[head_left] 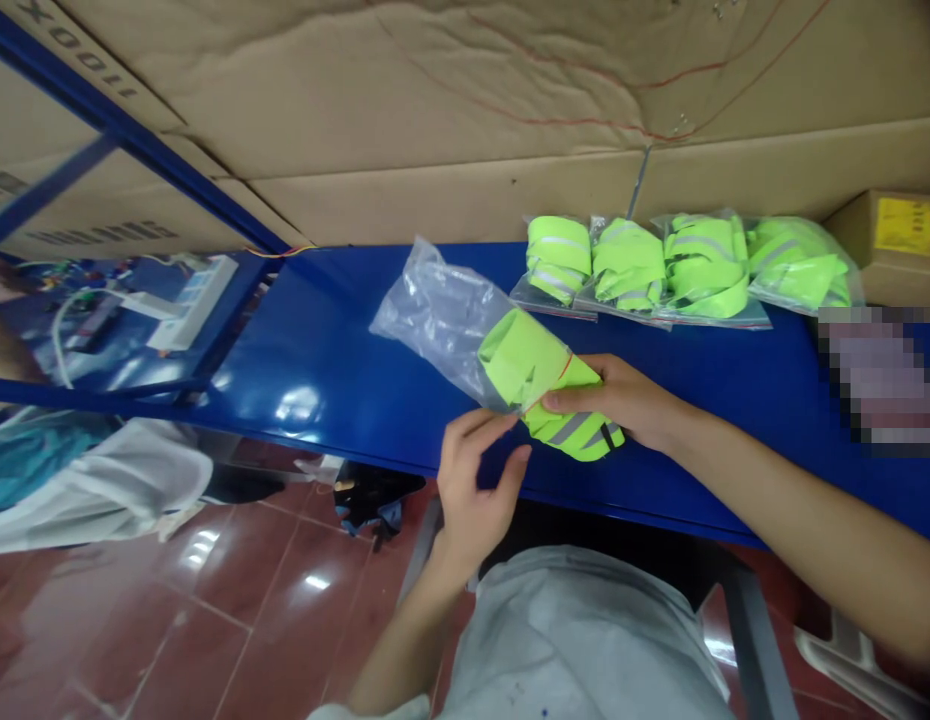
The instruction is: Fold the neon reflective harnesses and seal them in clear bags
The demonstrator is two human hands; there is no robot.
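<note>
A folded neon-green vest with grey reflective stripes (544, 385) lies half inside a clear plastic bag (442, 315) on the blue table (322, 360). My right hand (622, 400) is closed around the vest's outer end, thumb on top. My left hand (476, 475) is at the bag's mouth by the table's near edge, fingers curled and pinching the plastic rim against the vest.
Several bagged green vests (682, 265) lie in a row at the table's back, against cardboard sheets. A cardboard box with a yellow label (896, 240) stands at the far right. A white power strip (191, 300) sits at the left. Another person's clothing (75, 480) shows at the left edge.
</note>
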